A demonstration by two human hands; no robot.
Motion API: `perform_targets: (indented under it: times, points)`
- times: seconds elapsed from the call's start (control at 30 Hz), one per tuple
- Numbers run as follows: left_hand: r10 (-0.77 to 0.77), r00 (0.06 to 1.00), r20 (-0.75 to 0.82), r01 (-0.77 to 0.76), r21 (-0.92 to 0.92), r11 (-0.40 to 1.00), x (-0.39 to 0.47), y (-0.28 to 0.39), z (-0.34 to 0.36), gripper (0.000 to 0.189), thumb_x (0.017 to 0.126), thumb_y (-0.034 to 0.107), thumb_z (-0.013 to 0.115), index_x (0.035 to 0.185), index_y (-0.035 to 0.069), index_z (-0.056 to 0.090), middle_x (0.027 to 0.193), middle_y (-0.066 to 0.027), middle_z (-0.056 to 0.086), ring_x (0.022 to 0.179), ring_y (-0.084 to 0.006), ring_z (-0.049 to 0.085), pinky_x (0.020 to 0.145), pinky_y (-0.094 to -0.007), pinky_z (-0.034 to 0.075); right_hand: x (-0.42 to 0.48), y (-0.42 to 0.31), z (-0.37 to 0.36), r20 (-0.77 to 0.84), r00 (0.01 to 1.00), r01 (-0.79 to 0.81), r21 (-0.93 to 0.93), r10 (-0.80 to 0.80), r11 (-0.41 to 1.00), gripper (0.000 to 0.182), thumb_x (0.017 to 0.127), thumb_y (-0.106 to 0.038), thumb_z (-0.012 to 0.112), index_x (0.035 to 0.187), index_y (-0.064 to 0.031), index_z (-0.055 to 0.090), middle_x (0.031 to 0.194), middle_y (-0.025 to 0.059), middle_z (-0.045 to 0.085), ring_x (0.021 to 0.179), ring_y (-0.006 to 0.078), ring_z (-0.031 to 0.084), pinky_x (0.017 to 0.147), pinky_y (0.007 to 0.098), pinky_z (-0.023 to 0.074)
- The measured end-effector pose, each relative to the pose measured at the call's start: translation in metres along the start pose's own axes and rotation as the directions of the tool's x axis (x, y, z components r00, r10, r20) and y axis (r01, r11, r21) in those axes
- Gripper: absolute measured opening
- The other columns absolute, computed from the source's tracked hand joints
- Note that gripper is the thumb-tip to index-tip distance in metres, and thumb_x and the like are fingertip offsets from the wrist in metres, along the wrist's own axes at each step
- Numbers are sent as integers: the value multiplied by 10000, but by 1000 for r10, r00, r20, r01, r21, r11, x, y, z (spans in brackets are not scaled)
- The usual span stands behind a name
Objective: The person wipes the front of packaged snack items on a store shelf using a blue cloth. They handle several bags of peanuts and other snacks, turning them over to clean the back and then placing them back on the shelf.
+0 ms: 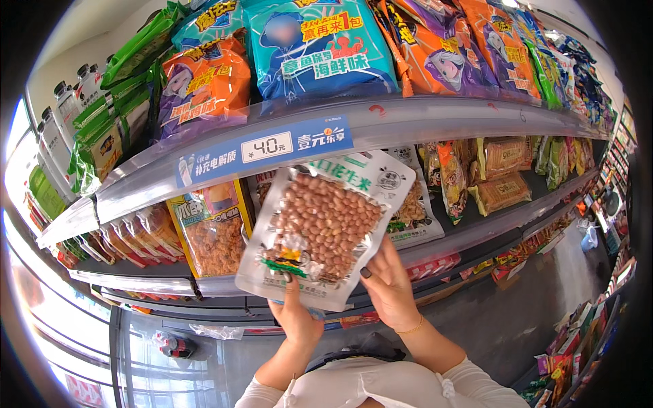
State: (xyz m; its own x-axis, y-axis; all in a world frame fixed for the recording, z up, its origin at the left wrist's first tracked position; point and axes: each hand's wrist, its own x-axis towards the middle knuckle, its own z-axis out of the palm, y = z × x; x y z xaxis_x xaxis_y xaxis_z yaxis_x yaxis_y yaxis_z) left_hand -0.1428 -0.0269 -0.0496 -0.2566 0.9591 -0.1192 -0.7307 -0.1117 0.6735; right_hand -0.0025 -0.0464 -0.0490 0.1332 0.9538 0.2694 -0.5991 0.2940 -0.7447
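A clear-fronted plastic pouch of peanuts [329, 227] is held up in front of the shelves, tilted to the right at its top. My left hand [296, 316] grips its lower edge, thumb on the front and fingers hidden behind. At the pouch's lower right edge, my right hand [390, 288] has its thumb at the side and its other fingers partly behind the bag. Directly behind the pouch, a similar silver-edged snack pouch [410, 219] stands on the middle shelf. Left of it is a yellow-edged bag of brown crunchy snacks [214, 234].
Large chip bags, one teal [321, 56] and several orange [206, 84], crowd the upper shelf behind a clear plastic lip [433, 115] with a blue price strip [265, 148]. Wrapped biscuits [500, 194] sit at right. Dark bottles [173, 346] stand on the floor at left.
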Motion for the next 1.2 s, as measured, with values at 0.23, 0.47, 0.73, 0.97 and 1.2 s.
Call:
perform_targets:
  times: [0.23, 0.47, 0.73, 0.97, 1.2]
  points:
    - [-78, 927, 367, 1, 206, 979, 6, -12, -30, 495, 802, 49, 713, 1228, 35, 461, 1150, -68, 578, 1015, -180, 558, 885, -336, 449, 46, -13, -35, -172, 985, -15, 14, 17, 1000, 565, 787, 76, 529, 1333, -36, 438, 1213, 52, 566, 1093, 165, 540, 963, 326, 409]
    - [114, 981, 157, -147, 217, 965, 41, 9, -36, 363, 848, 67, 669, 1168, 1, 508, 1094, -85, 608, 962, -182, 594, 841, -328, 487, 130, -55, -118, -140, 977, 72, -495, -162, 866, 342, 850, 41, 537, 1184, -28, 568, 1017, 8, 628, 919, 100, 556, 836, 259, 439]
    - [147, 980, 131, -174, 226, 958, 49, 16, -44, 339, 849, 30, 648, 1158, -6, 512, 1092, -83, 611, 962, -174, 597, 858, -320, 479, 149, -47, -161, -72, 930, 104, -889, -360, 447, 395, 861, 33, 497, 1254, -13, 509, 1059, 122, 626, 917, 187, 592, 838, 284, 442]
    - [138, 979, 150, -169, 219, 961, 49, 17, -48, 308, 843, 15, 647, 1127, -4, 529, 1076, -83, 615, 969, -172, 594, 867, -319, 473, 138, -43, -148, 236, 868, 153, -964, -438, -215, 514, 832, -2, 540, 1332, -61, 436, 1392, 201, 324, 1279, 394, 334, 1044, 449, 333]
    - [108, 987, 119, -135, 242, 961, 43, 18, -46, 294, 837, -11, 638, 1112, -4, 535, 1060, -77, 619, 957, -164, 598, 854, -309, 476, 121, -16, -68, 491, 761, 484, -865, -425, -133, 291, 832, -39, 581, 1122, -21, 563, 1186, 131, 521, 1112, 313, 504, 950, 390, 435]
